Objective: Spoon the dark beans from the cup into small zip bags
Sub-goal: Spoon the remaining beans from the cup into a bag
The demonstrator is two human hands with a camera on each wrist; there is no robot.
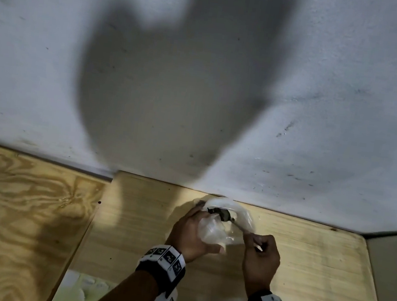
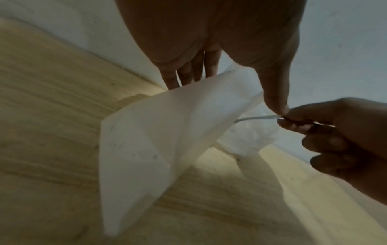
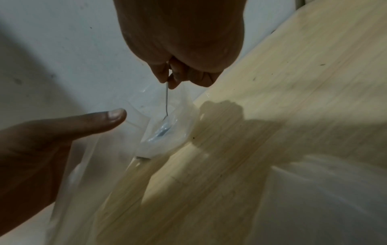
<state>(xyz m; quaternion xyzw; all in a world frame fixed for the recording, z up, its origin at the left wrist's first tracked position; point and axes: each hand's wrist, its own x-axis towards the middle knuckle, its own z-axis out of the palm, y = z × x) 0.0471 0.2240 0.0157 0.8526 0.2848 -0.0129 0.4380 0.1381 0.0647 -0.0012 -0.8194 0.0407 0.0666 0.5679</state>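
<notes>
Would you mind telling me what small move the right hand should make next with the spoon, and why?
Probably tip the spoon so its dark beans drop into the zip bag. The right hand pinches the handle with the loaded bowl at the bag's mouth, which the left hand holds open.

Pale plywood table (image 1: 303,265) against wall; clear plastic bag (image 1: 247,216) on it.

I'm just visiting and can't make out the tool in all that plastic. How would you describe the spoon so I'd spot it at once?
Find the wooden table where it meets the white wall, then the two hands near that edge. The left hand holds a clear zip bag; the right hand pinches the spoon. It is the only thin, shiny metal thing there, its bowl holding dark beans among pale plastic.
</notes>
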